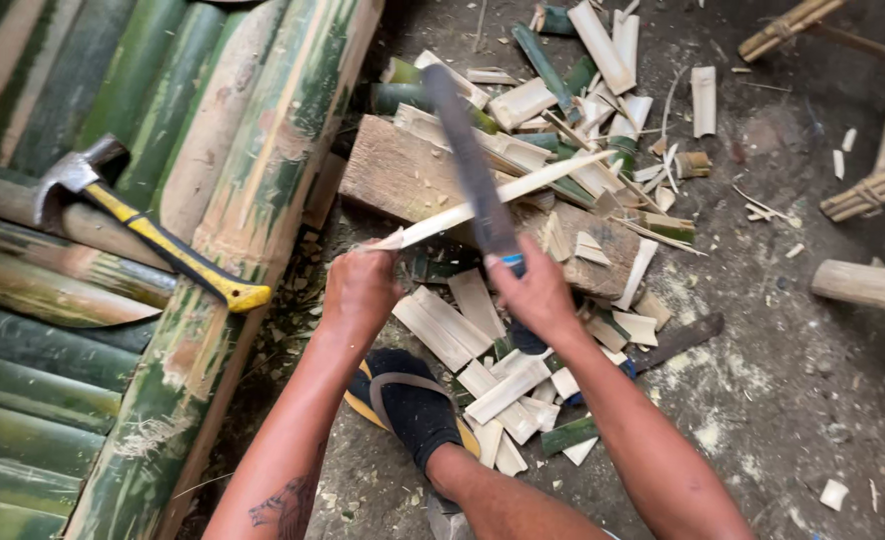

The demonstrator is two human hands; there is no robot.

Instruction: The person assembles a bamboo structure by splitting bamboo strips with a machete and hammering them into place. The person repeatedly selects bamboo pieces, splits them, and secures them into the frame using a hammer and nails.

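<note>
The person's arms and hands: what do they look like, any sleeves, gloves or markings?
Both arms are bare, with no sleeves in view. The left hand and right hand wear no gloves, rings or watch. The left forearm carries a dark tattoo near the elbow.

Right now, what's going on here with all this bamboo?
A person is working a bamboo strip with a blade. The left hand grips the near end of the strip, whose far part lies across a wooden block. The right hand holds the blade by its handle, raised over the strip and blurred. Offcuts litter the ground around the person's sandalled foot. To the left, a hammer lies on stacked split bamboo.
</note>
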